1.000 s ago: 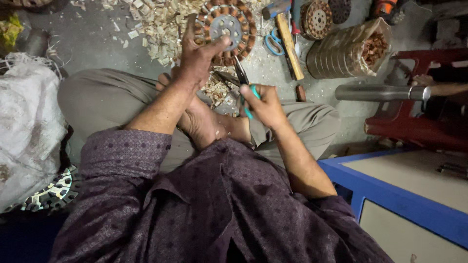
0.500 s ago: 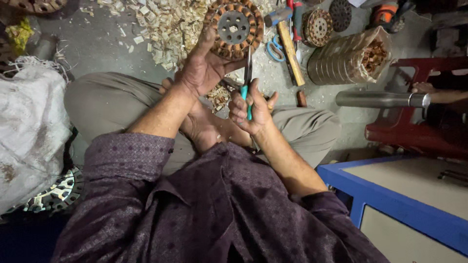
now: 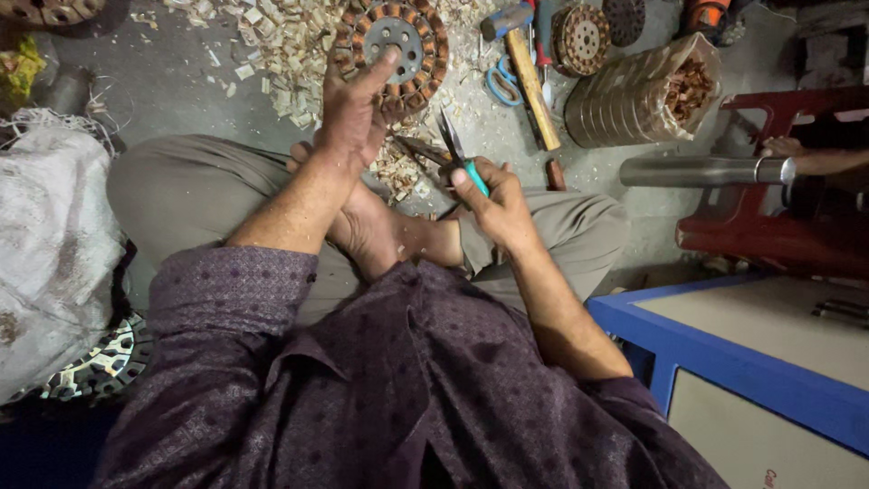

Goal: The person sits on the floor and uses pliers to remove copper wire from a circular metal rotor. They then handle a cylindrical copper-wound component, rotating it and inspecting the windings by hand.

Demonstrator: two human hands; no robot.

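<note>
Head view is showing us a person sitting cross-legged on the floor, and we are starting close in. We are seeing the right hand (image 3: 493, 201) curling tight around the green handles of the pliers (image 3: 460, 156), with the dark tips pointing up and away. We are seeing the left hand (image 3: 355, 113) stretching out flat, fingers close together and reaching onto the round motor coil (image 3: 391, 41). The fingertips are touching its lower rim, and the coil is lying on the floor just past that hand. The pliers' tips are sitting near the coil's lower right edge but apart from it.

Farther off, we are seeing small pale scraps (image 3: 272, 45) lying all around the coil. To the right, a hammer (image 3: 529, 72) with a wooden handle is lying beside blue scissors (image 3: 501, 86). A stack of metal rings (image 3: 625, 100) is lying farther right.
</note>
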